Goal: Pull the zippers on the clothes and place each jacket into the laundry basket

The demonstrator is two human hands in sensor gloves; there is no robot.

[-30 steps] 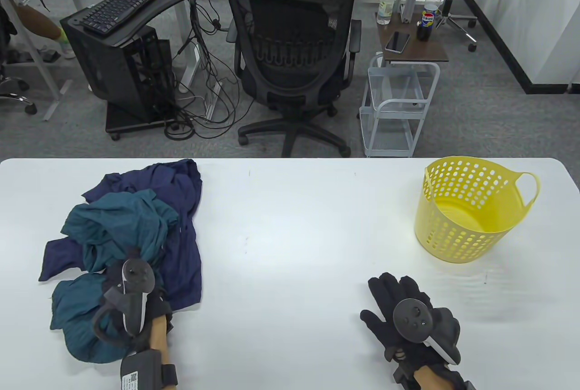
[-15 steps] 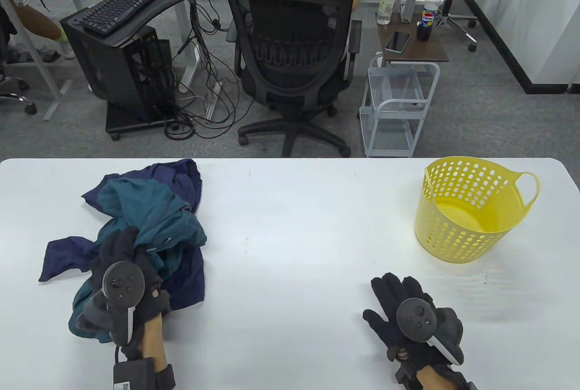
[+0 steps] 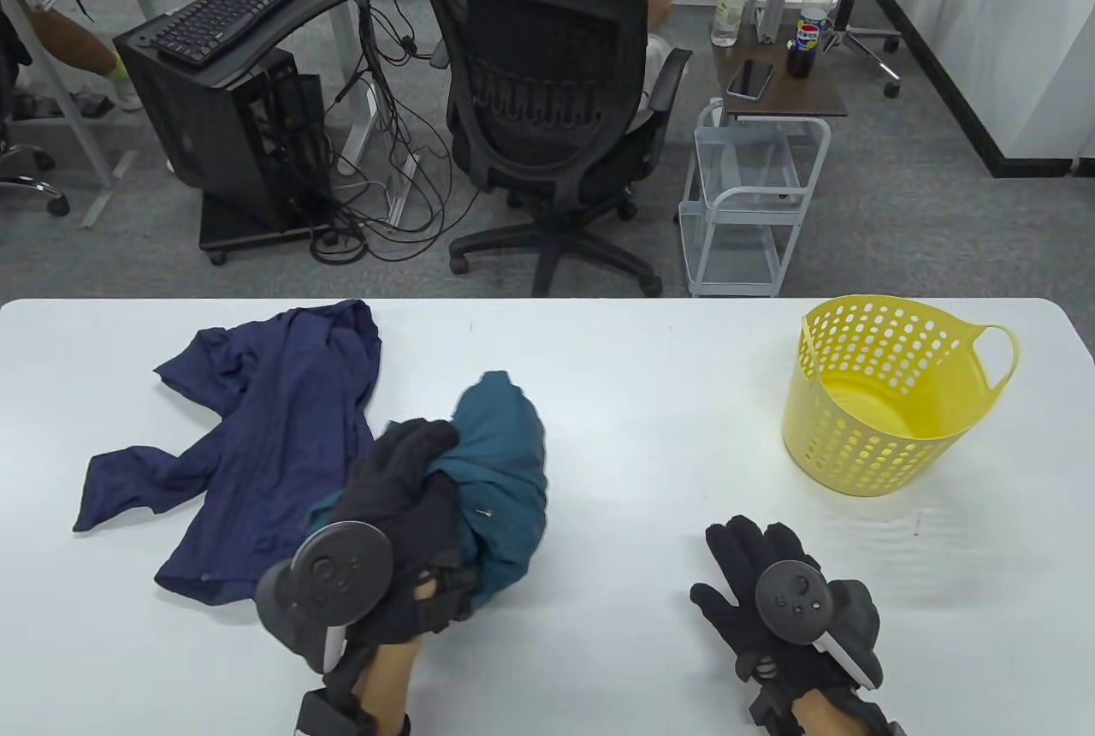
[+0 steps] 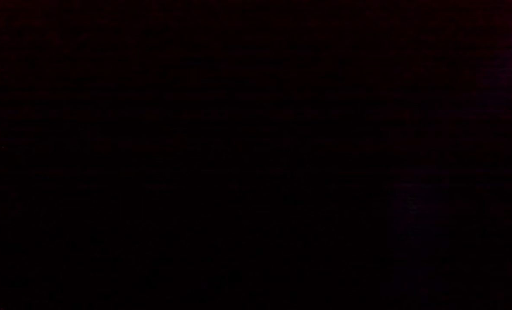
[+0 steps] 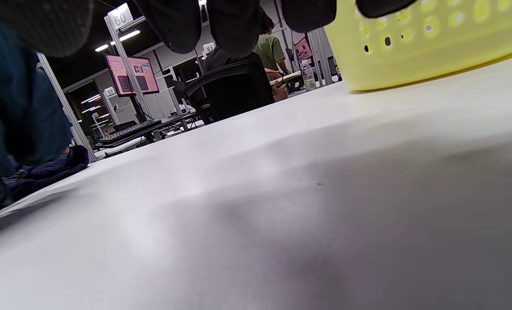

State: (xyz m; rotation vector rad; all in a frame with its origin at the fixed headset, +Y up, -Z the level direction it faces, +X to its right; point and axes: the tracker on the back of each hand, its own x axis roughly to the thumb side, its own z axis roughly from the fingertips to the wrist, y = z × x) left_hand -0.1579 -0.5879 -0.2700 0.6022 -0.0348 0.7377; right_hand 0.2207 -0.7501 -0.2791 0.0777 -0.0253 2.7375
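My left hand [image 3: 411,462] grips a bunched teal jacket [image 3: 505,479] and holds it over the table's middle left. A navy jacket [image 3: 274,428] lies spread and crumpled on the table's left side. The yellow perforated laundry basket [image 3: 890,394] stands at the right, with nothing showing inside it. My right hand [image 3: 753,565] rests flat on the table near the front edge, fingers straight, holding nothing. The left wrist view is fully dark. In the right wrist view the fingertips [image 5: 234,26] hang at the top, with the basket [image 5: 432,43] beyond and the teal jacket [image 5: 14,112] at the left.
The white table [image 3: 650,428] spans the view. Beyond its far edge sit an office chair [image 3: 556,103] with a person in it, a small white cart [image 3: 753,197] and a black computer stand [image 3: 231,111].
My left hand has lifted the teal jacket off the navy one and carried it right toward the table's middle. The navy jacket now lies uncovered. My right hand has stayed put.
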